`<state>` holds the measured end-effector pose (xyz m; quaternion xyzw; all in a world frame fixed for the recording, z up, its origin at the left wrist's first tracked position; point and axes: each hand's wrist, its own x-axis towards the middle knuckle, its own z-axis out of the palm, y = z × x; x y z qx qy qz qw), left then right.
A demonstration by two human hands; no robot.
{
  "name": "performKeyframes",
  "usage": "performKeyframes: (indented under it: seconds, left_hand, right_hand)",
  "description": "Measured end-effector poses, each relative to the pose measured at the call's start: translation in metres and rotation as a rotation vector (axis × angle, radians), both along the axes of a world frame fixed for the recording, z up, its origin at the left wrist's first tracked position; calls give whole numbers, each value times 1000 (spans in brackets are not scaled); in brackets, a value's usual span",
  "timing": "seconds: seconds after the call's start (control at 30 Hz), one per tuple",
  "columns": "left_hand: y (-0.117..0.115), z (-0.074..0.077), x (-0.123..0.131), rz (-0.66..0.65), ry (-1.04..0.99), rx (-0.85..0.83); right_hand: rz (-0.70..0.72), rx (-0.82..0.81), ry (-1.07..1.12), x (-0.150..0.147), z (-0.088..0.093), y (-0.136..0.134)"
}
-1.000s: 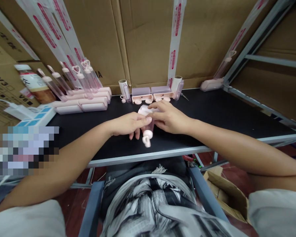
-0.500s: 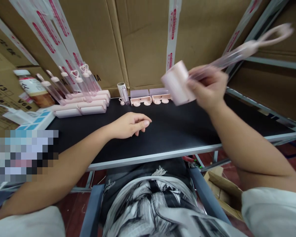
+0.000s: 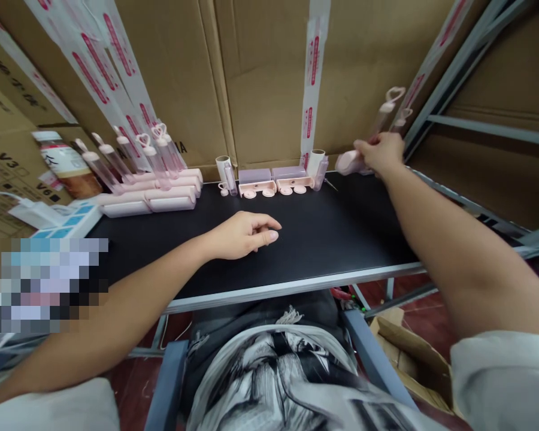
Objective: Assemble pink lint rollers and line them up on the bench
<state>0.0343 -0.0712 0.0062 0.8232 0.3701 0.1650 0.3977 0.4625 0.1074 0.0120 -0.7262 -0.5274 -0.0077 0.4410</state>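
Out over the black table (image 3: 305, 251), my left hand (image 3: 247, 234) hovers or rests with its fingers loosely bent and apart, holding nothing. At the back right, my right hand (image 3: 381, 154) is closed round a pale pink holder with a clear tube (image 3: 350, 161), down at table level. A clear tube with a heart-shaped loop (image 3: 387, 108) rises behind that hand, and a second heart loop (image 3: 404, 117) shows beside it. My fingers hide much of these pieces, so I cannot tell which tube belongs to the held one.
Similar pink pieces with upright tubes (image 3: 150, 185) stand at the back left, near a bottle (image 3: 67, 164) and a power strip (image 3: 78, 218). Small pink trays (image 3: 257, 188), lilac blocks (image 3: 287, 173) and white cylinders (image 3: 315, 160) line the cardboard (image 3: 265, 90). A metal frame (image 3: 489, 126) borders the right.
My right hand has carried the pink holder with its tube from raised in the air down to the table's back right. My left hand has stayed almost in place.
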Motion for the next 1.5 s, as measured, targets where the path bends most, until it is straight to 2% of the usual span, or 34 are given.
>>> performKeyframes:
  seconds: [0.1, 0.33, 0.47, 0.57, 0.63, 0.8, 0.9, 1.5]
  left_hand:
    - [0, -1, 0, -11, 5, 9]
    - [-1, 0, -1, -30, 39, 52]
    - [-2, 2, -2, -36, 66, 62]
    - [-2, 3, -2, -36, 77, 72]
    - [-2, 4, -2, -32, 83, 80]
    - [-4, 6, -2, -45, 84, 77]
    - [-4, 6, -3, -52, 93, 89]
    - [0, 3, -3, -61, 143, 66]
  right_hand:
    - [-133, -84, -73, -3, -13, 13]
    - [-147, -175, -149, 6, -35, 42]
    - [-151, -138, -122, 9, -42, 40]
    - [-240, -25, -137, 11, -48, 31]
    - [-274, -44, -120, 13, -52, 25]
    - [-131, -293, 64, 17, -58, 20]
    - [-68, -371, 58, 18, -61, 23]
    - [-9, -401, -11, 11, -67, 43]
